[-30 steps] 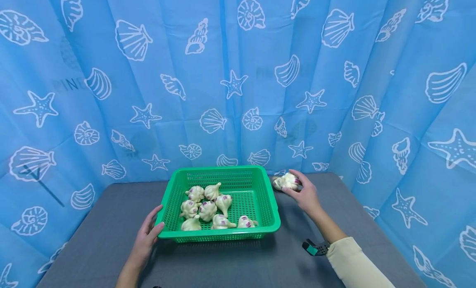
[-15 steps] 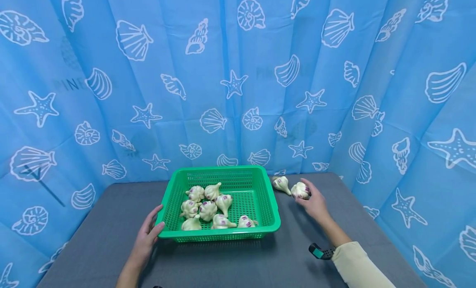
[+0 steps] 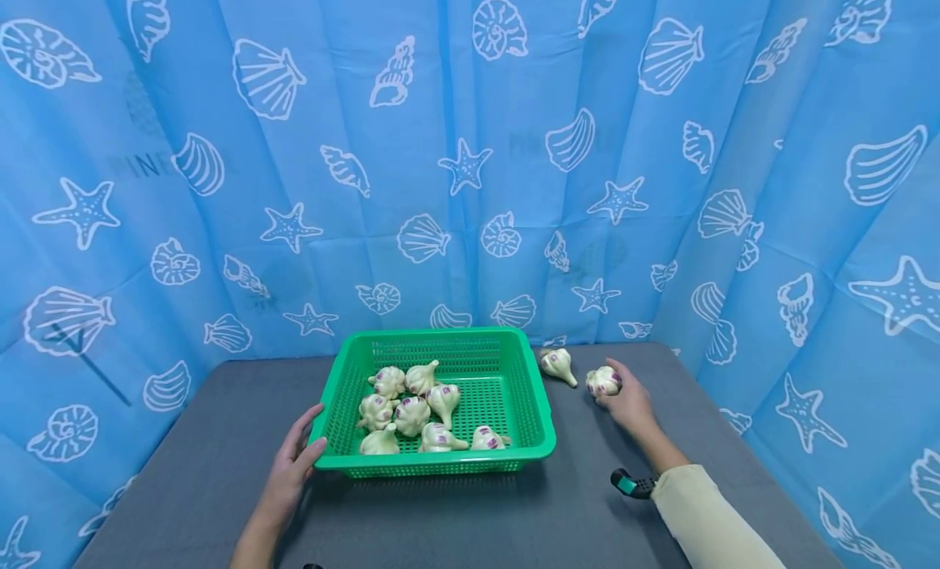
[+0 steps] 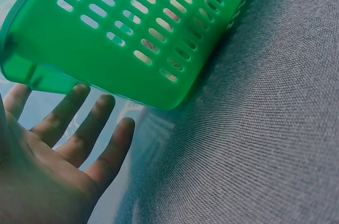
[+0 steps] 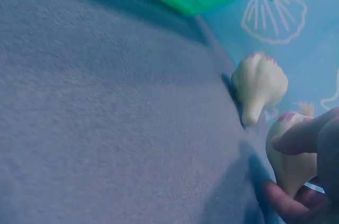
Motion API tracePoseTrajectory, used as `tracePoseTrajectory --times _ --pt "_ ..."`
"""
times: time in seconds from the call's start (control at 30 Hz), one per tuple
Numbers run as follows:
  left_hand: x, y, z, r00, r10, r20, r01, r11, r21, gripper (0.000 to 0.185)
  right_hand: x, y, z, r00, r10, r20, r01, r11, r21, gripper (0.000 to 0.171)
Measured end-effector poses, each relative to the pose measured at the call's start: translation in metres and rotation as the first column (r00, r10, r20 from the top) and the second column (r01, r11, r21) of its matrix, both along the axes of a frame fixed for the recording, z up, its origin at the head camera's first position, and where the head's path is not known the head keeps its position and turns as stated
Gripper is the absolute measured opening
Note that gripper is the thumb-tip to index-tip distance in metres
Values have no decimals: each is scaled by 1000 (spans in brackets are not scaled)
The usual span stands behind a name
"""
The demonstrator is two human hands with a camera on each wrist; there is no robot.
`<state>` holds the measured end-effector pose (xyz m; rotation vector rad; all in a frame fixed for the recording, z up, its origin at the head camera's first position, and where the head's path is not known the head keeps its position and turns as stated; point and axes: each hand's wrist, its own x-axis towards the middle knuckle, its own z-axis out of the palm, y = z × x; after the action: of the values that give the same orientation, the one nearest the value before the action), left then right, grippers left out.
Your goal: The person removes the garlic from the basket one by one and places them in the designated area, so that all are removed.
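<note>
My right hand (image 3: pixel 630 402) holds a white, purple-streaked garlic bulb (image 3: pixel 602 381) low over the grey tabletop, right of the basket. In the right wrist view, thumb and fingers close around this bulb (image 5: pixel 290 163), its neck downward. A second garlic bulb (image 3: pixel 560 365) lies by the basket's back right corner, apart from the held one. Several garlic bulbs (image 3: pixel 412 416) sit inside the green plastic basket (image 3: pixel 433 461), mostly on its left side. My left hand (image 3: pixel 288 463) touches the basket's left rim, and the left wrist view shows its fingers (image 4: pixel 87 136) extended and spread.
A blue curtain (image 3: pixel 463 226) with white shell prints hangs behind and around the grey table (image 3: pixel 470 520). A black and teal strap-like object (image 3: pixel 631 484) is by the right wrist. Slotted walls (image 4: pixel 63 49) form the basket's sides.
My right hand has moved right and slightly nearer with the garlic bulb, away from the second bulb, which now shows fully. The left hand and basket stay put.
</note>
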<state>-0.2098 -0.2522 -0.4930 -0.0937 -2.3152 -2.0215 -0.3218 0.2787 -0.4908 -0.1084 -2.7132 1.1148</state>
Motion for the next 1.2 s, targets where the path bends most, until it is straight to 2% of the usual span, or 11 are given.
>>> tracePoseTrajectory --times 0.23,0.43,0.67,1.0,1.2 --pt "0 0 1 1000 -5 -10 5 1000 0 57 -12 2 -1 999 -27 46 26 999 19 67" --pt "1 -1 1 1000 -14 -20 14 1000 -5 56 -24 2 -2 998 -52 35 51 998 26 66" --pt "2 -1 1 1000 -9 -10 9 1000 0 56 -30 2 -9 993 -109 42 108 994 28 63" --pt "1 -1 -1 1000 -2 -22 1 1000 -13 55 -34 -2 -13 969 -242 49 239 970 48 47" --pt "1 -1 -1 1000 -4 -24 3 1000 -9 55 -33 -11 -8 953 -298 56 296 954 48 35"
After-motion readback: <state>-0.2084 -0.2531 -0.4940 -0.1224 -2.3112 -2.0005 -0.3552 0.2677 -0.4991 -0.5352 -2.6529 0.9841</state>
